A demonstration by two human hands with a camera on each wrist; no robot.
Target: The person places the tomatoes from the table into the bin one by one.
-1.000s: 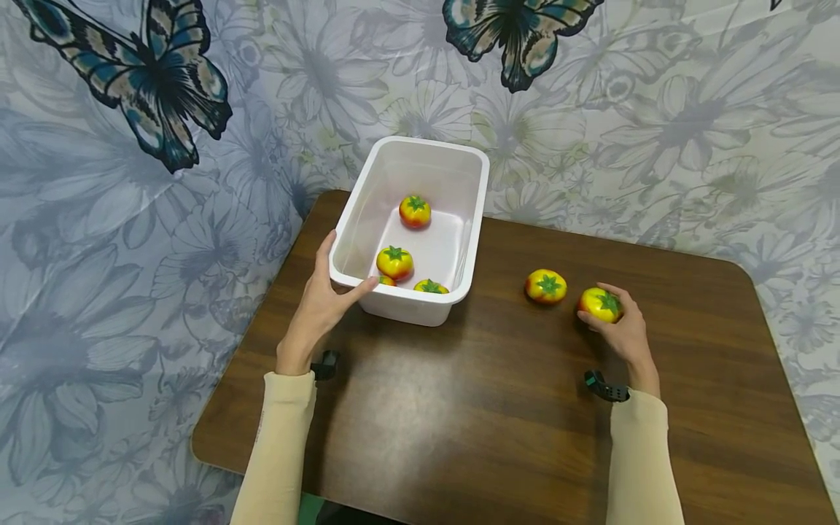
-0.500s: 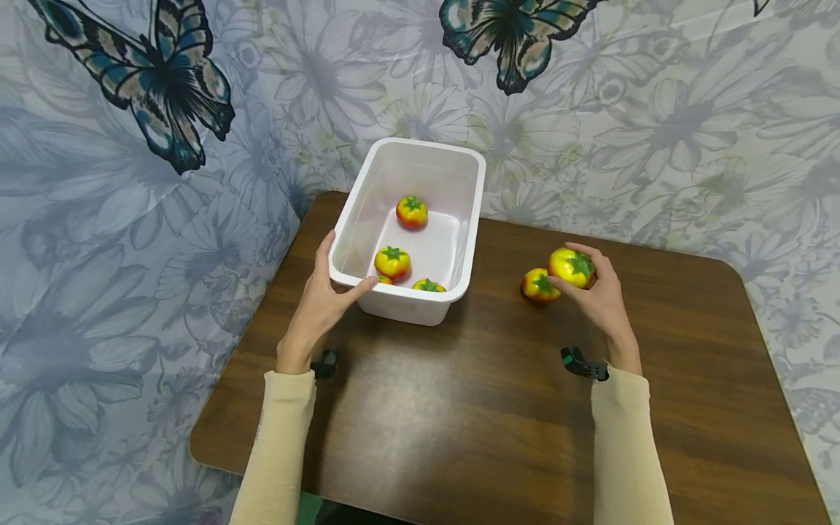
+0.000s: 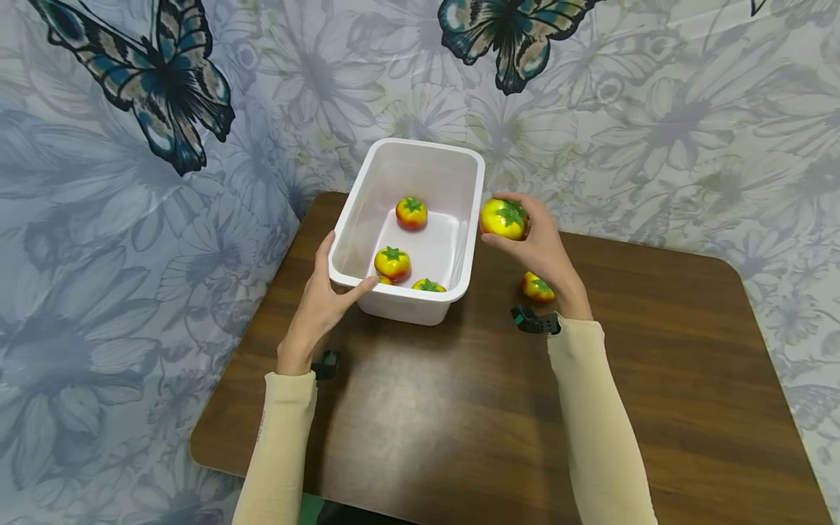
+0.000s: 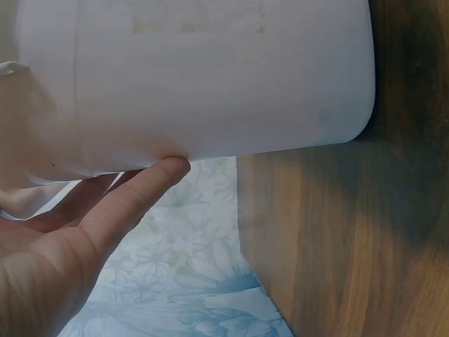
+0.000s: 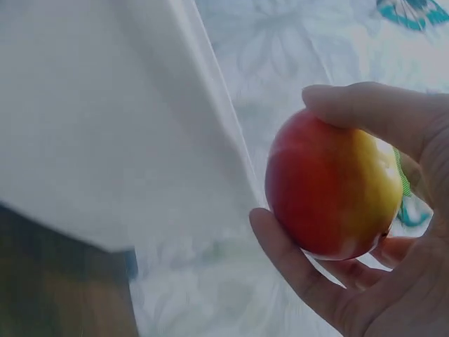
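A white plastic bin (image 3: 410, 312) stands at the back left of the table. My left hand (image 3: 321, 299) holds its near left corner, thumb over the rim; the left wrist view shows fingers (image 4: 140, 193) against the outer wall. Several yellow-and-red tomatoes with green leafy tops lie inside, such as one at the back (image 3: 411, 213) and one nearer (image 3: 392, 263); the near rim partly hides others. My right hand (image 3: 545, 251) grips another tomato (image 3: 502, 219) between thumb and fingers, just outside the bin's right rim. The right wrist view shows this tomato's red side (image 5: 326, 186) beside the bin wall (image 5: 133, 119).
One tomato (image 3: 537, 288) sits on the brown wooden table (image 3: 669, 350), partly hidden behind my right wrist. A wall covering with flowers and butterflies (image 3: 630, 131) rises directly behind the table. Dark bands (image 3: 534, 321) are on both wrists.
My right hand has lifted the tomato from the table's right side, carrying it left and up, past the other tomato, to the bin's right rim. My left hand stays on the bin.
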